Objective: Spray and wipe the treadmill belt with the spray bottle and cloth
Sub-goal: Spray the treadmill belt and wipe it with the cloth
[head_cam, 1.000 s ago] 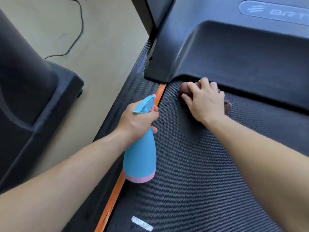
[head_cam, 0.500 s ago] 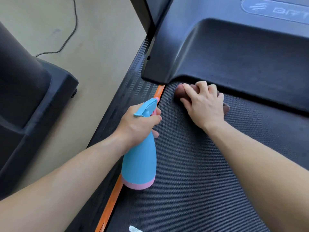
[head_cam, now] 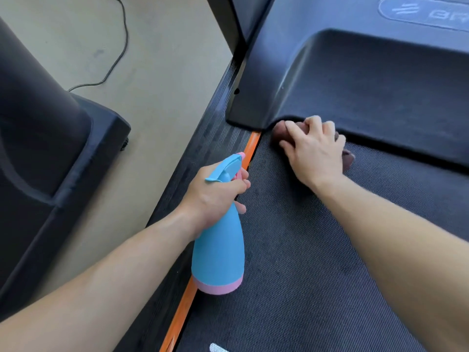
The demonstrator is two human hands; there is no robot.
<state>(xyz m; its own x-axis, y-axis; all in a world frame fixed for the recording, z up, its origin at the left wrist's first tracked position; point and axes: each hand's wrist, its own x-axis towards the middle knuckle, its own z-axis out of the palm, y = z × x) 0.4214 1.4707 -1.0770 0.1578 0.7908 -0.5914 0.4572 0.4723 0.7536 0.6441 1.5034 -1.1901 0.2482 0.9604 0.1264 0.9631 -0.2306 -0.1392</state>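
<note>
My left hand (head_cam: 215, 196) grips the neck of a blue spray bottle (head_cam: 218, 252) with a pink base, held over the left edge of the dark textured treadmill belt (head_cam: 291, 275). Its nozzle points away from me along the orange side strip (head_cam: 187, 301). My right hand (head_cam: 313, 151) lies on top of a brown cloth (head_cam: 280, 129) at the belt's front left corner, fingers curled over it, right against the motor cover (head_cam: 355, 80). Most of the cloth is hidden under the hand.
The ribbed black side rail (head_cam: 215, 128) runs left of the orange strip. A dark machine base (head_cam: 50, 153) stands on the beige floor (head_cam: 157, 72) at left, with a black cable (head_cam: 119, 57) trailing beyond it. The treadmill's upright post (head_cam: 233, 21) rises at top centre.
My right hand with the cloth has slid slightly left into the belt's front corner. The left hand keeps the bottle in much the same place.
</note>
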